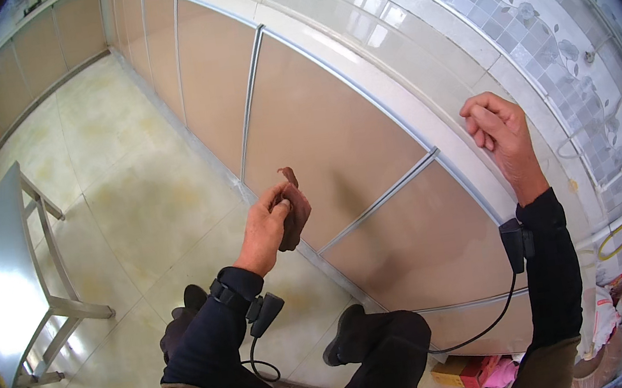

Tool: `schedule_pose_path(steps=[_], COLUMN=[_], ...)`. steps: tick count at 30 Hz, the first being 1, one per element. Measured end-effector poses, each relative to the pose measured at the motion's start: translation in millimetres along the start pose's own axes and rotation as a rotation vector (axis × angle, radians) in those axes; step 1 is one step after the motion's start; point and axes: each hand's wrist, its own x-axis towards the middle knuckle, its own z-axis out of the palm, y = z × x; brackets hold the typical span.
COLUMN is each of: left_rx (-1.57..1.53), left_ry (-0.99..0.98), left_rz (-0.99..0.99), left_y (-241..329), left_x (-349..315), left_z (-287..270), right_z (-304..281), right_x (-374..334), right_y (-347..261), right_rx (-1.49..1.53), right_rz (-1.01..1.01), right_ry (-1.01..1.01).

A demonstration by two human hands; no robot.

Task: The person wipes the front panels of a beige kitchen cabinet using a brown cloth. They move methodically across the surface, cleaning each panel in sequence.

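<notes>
My left hand [267, 229] is closed on a bunched brown-red cloth [296, 215], which hangs from the fingers in front of the beige cabinet doors [326, 129]. Above the pale counter ledge [393, 101], my right hand [499, 131] is raised with its fingers curled into a loose fist. Nothing shows in those fingers. Each wrist carries a strapped black device with a cable.
To the left stands a metal-topped table [11, 273]. Patterned tiles [507, 11] cover the wall behind the counter. A red and yellow box [464, 370] and pink bags lie low at the right. My bent knees show below.
</notes>
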Motion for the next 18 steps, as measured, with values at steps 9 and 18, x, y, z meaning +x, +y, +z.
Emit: schedule_pose_path(steps=[9,18], left_rx=[-0.324,-0.575], left_ry=[-0.012,-0.064], left_rz=[-0.112,-0.093], left_y=[9,15], left_x=[1,-2], left_z=[-25,-43], right_z=[11,175], right_x=[-4,-62], right_y=[-10,-13], right_rx=[-0.19,-0.341], right_rz=[-0.014,-0.081], right_ry=[0.088,-0.259])
